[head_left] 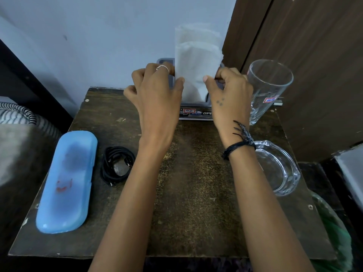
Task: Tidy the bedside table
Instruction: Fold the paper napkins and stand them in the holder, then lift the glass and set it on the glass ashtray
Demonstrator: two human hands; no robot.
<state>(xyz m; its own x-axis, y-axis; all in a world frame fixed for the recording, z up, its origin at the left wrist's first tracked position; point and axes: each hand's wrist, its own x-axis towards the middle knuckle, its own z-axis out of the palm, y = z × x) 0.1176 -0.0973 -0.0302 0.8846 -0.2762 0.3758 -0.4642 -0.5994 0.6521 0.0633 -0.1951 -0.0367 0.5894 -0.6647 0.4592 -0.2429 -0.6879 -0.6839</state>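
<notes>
A white tissue stands upright out of a grey tissue box at the back of the dark wooden bedside table. My left hand pinches the tissue's left edge and my right hand pinches its right edge, both just above the box. My hands hide most of the box top. A blue oblong case lies at the table's left, and a coiled black cable lies beside it.
A tall drinking glass with a red-bordered label stands at the back right, close to my right hand. A glass ashtray sits at the right edge. Behind are a pale wall and a brown wooden door. Striped bedding lies to the left.
</notes>
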